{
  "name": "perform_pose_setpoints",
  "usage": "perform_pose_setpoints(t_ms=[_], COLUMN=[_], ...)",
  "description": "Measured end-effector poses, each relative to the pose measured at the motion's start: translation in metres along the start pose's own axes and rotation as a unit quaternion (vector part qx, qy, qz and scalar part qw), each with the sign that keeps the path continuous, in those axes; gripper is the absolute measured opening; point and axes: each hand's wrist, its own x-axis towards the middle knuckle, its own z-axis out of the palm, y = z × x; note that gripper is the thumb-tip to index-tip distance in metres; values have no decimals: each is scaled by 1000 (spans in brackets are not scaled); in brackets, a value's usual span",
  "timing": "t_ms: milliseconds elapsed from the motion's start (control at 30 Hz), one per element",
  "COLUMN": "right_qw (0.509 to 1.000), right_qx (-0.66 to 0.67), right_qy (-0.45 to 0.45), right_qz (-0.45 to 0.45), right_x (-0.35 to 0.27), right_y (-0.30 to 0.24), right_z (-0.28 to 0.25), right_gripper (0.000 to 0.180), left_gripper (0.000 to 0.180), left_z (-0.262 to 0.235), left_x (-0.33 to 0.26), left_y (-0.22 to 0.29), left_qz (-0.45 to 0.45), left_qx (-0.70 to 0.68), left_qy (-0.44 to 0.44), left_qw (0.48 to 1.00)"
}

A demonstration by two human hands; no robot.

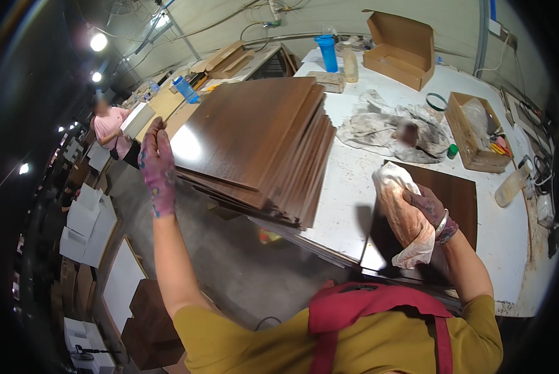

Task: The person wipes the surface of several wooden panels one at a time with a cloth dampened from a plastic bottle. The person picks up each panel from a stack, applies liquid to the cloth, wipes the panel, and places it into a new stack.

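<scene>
A stained white cloth (401, 215) hangs bunched in my right hand (429, 212), which wears a thin purple patterned glove. It is over a dark brown panel (445, 184) lying on the white table. My left hand (158, 165), gloved the same way, is raised at the left edge of a tall stack of glossy brown panels (242, 131). Its fingers are stretched out, and nothing shows in them. Whether it touches the stack's edge I cannot tell. The top panel sits slightly askew on the others.
Behind the cloth in my hand lies a dirty rag (379, 128). Around the white table (348, 206) stand an open cardboard box (404, 53), a blue cup (327, 53), a small box of tools (479, 134) and a clear bottle (510, 187). A person in pink (112, 128) holds a white box at far left.
</scene>
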Motion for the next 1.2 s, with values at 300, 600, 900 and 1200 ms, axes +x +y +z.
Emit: perform_pose_setpoints(t_ms=[300, 600, 900, 1200], right_qw=[998, 972, 983, 981], right_qx=[-19, -179, 111, -79], right_qy=[-43, -125, -138, -108], right_qz=[-30, -88, 34, -140], right_x=[96, 155, 116, 61], right_y=[-29, -63, -108, -56], right_z=[98, 127, 160, 31], right_gripper=[37, 24, 41, 49], left_gripper=[44, 42, 35, 51], left_z=[1, -28, -57, -67], left_x=[28, -20, -39, -32], left_y=[-206, -127, -93, 55], left_qz=[67, 32, -362, -240], left_qx=[380, 357, -80, -175], left_qy=[-320, -249, -227, -191], left_qw=[865, 900, 900, 936])
